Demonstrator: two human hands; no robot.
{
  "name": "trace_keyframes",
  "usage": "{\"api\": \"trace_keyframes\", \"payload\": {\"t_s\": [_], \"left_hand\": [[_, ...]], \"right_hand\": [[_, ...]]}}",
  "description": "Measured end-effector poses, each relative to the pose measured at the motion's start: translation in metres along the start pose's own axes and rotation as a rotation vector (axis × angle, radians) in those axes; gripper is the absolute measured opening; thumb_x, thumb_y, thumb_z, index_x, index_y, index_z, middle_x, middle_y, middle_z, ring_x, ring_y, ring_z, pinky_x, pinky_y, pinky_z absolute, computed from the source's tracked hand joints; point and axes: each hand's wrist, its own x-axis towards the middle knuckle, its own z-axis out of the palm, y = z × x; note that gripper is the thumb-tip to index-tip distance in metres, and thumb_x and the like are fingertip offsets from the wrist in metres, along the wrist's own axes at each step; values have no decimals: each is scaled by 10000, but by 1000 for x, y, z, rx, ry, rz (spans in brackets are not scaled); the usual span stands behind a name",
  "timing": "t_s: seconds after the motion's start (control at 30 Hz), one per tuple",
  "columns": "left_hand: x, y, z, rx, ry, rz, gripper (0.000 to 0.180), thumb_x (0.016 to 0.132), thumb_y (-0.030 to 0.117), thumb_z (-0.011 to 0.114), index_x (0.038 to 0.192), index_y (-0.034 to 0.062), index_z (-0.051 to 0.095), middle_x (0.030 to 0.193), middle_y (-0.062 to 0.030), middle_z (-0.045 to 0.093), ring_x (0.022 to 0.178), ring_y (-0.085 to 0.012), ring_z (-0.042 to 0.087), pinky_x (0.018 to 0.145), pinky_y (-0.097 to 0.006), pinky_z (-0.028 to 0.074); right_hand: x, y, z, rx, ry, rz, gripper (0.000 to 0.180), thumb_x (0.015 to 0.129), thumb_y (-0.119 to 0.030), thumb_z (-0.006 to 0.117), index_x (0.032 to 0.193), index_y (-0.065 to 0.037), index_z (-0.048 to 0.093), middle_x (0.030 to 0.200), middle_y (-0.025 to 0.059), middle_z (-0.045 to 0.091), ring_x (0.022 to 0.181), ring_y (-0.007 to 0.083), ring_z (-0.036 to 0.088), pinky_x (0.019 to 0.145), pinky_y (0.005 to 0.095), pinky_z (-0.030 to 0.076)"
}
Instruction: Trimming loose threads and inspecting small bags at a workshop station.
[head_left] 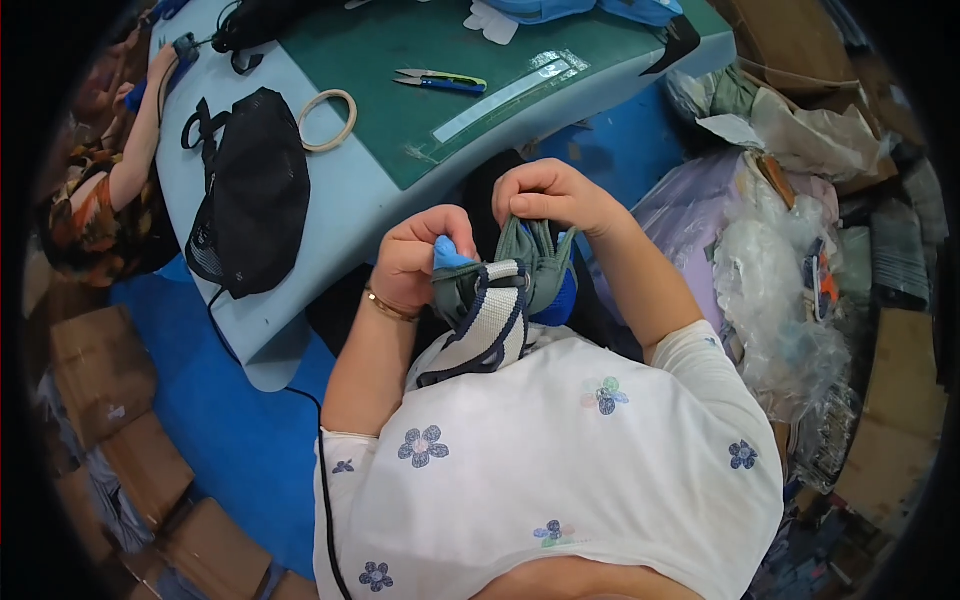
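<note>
A small grey-green fabric bag (545, 262) with blue lining is held against my lap, just in front of my shirt. Across it runs a wide white webbing strap (487, 322) with navy edges. My left hand (418, 258) is closed on the bag's left edge, where a bit of light blue cloth pokes out by the thumb. On the other side, the fingers of my right hand (548, 192) pinch the bag's upper edge. The inside of the bag is mostly hidden.
On the table's green mat (350, 75) lie thread snips (440, 81) and a clear-taped white strip (500, 100). A tape ring (327, 121) and a black mesh bag (258, 190) are left of it. Cartons (105, 375) and plastic-wrapped bundles (760, 270) flank me. Another person's arm (135, 150) reaches in.
</note>
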Motion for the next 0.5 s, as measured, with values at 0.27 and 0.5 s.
{"api": "trace_keyframes", "payload": {"t_s": [0.27,0.5], "left_hand": [[1,-6,7,-241,439,350,374,852,83,406,1220,28,446,1046,-162,603,909,-269,631,803,-306,530],[-27,-24,-23,24,387,-80,640,803,323,668,1304,25,403,1118,-55,561,962,-129,582,827,-251,488]], "right_hand": [[-12,37,29,437,296,4,337,850,-112,622,1155,16,559,1064,100,621,967,175,601,870,298,487],[-7,26,35,664,558,-196,305,873,-68,552,1167,12,539,1047,110,627,910,180,628,816,305,531]]}}
